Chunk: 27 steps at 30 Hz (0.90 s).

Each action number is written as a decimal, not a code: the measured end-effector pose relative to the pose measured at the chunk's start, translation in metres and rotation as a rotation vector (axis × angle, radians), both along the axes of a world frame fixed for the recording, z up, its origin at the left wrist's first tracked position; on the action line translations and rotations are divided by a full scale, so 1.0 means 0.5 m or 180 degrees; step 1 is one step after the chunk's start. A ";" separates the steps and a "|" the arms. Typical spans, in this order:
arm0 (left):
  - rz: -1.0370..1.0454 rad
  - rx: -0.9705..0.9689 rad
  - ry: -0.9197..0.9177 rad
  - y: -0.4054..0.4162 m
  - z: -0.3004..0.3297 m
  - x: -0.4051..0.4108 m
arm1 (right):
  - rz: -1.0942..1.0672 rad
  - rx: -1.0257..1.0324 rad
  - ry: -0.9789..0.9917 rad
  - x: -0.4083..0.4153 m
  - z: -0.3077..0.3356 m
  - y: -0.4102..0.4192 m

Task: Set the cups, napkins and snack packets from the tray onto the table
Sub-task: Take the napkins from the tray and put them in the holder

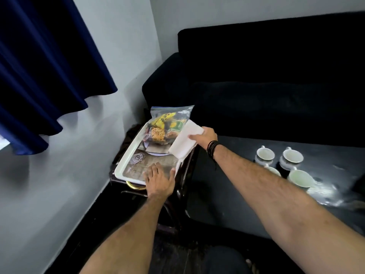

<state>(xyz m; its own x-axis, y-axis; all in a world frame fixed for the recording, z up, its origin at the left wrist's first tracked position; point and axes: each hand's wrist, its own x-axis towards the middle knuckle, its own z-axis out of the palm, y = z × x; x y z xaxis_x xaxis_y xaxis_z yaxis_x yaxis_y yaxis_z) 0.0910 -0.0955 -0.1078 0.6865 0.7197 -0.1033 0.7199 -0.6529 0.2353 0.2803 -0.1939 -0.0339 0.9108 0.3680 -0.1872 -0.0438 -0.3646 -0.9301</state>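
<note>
A white tray (126,158) with a printed liner rests on a small dark stand at centre left. At its far end lies a clear bag of snack packets (164,125). My right hand (205,138) grips a stack of white napkins (184,143), tilted above the tray's right rim. My left hand (159,179) lies flat on the near end of the tray, fingers spread. Several white cups (292,156) stand grouped on the dark table (227,186) to the right.
A dark sofa (266,76) runs behind the table and tray. A blue curtain (45,66) hangs at the left against a grey wall. The stand's gold handle (136,186) shows below the tray's near edge.
</note>
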 end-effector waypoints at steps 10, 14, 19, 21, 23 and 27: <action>-0.1297 0.0036 -0.0636 -0.321 0.069 0.168 | -0.0725 0.0586 0.0237 0.073 0.121 -0.437; -0.1992 0.0021 -0.0695 -0.495 0.050 0.184 | -0.1247 0.0587 0.0091 0.067 0.116 -0.635; -0.2874 -0.0137 -0.0883 -0.701 0.003 0.168 | -0.1647 0.0178 -0.0022 0.051 0.054 -0.829; -0.3253 -0.0055 -0.0810 -0.767 -0.023 0.162 | -0.1769 0.0019 -0.0037 0.047 0.014 -0.888; -0.3501 -0.0024 -0.0707 -0.809 -0.048 0.160 | -0.1767 -0.0144 -0.0055 0.039 -0.027 -0.923; -0.3572 0.0018 -0.0312 -0.856 -0.105 0.185 | -0.1726 -0.0471 -0.0059 0.037 -0.113 -0.960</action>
